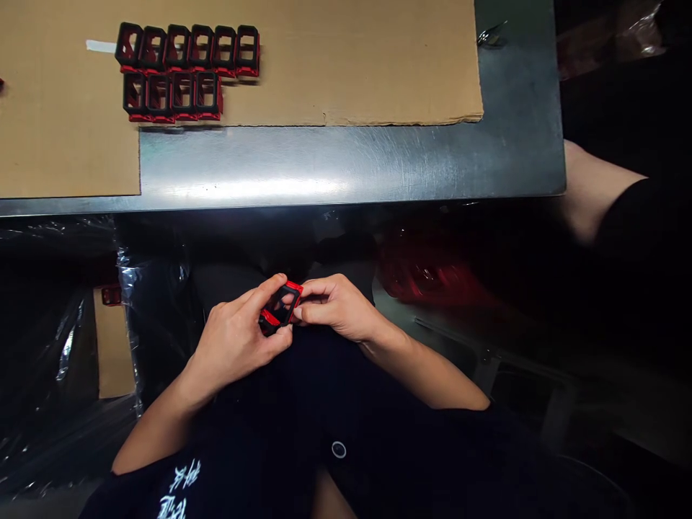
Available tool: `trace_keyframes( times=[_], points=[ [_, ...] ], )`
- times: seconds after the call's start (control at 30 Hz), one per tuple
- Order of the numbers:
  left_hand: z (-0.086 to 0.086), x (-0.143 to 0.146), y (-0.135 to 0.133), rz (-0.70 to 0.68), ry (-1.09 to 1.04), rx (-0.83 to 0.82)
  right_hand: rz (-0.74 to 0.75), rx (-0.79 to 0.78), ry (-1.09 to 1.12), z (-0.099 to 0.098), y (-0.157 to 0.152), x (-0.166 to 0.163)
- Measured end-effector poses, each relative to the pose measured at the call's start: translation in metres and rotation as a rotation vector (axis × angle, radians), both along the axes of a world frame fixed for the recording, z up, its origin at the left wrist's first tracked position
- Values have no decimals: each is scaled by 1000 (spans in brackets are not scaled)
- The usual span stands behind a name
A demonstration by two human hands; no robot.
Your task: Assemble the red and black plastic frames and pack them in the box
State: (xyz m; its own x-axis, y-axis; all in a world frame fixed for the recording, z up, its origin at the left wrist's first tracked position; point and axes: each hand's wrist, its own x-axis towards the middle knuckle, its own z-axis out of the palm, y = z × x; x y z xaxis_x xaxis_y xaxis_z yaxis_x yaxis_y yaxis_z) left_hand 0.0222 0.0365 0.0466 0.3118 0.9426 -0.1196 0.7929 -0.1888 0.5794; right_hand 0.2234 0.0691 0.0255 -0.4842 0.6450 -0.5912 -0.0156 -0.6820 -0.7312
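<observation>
A left hand (232, 344) and right hand (338, 306), fingers clamped, grip a red-and-black frame (280, 308) below rows of matching frames (165, 71) on cardboard (378, 65).

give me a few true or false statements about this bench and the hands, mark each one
1. The left hand and right hand both hold one black and red frame. True.
2. The frames on the cardboard sheet stand in one row. False: they stand in two rows, six in the far row and four in the near row.
3. The cardboard sheet lies on a steel table. True.
4. The right hand holds a screwdriver. False: it holds only the frame.
</observation>
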Motion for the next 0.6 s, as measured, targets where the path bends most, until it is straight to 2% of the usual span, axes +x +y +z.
trace_keyframes(
  times=[0.33, 0.6],
  points=[
    [-2, -1, 1, 48, -52, -114, -23, -45, 22, 0, 0, -2],
    [0, 1, 5, 147, -219, -326, -34, -91, 118, 4, 3, 2]
  ],
)
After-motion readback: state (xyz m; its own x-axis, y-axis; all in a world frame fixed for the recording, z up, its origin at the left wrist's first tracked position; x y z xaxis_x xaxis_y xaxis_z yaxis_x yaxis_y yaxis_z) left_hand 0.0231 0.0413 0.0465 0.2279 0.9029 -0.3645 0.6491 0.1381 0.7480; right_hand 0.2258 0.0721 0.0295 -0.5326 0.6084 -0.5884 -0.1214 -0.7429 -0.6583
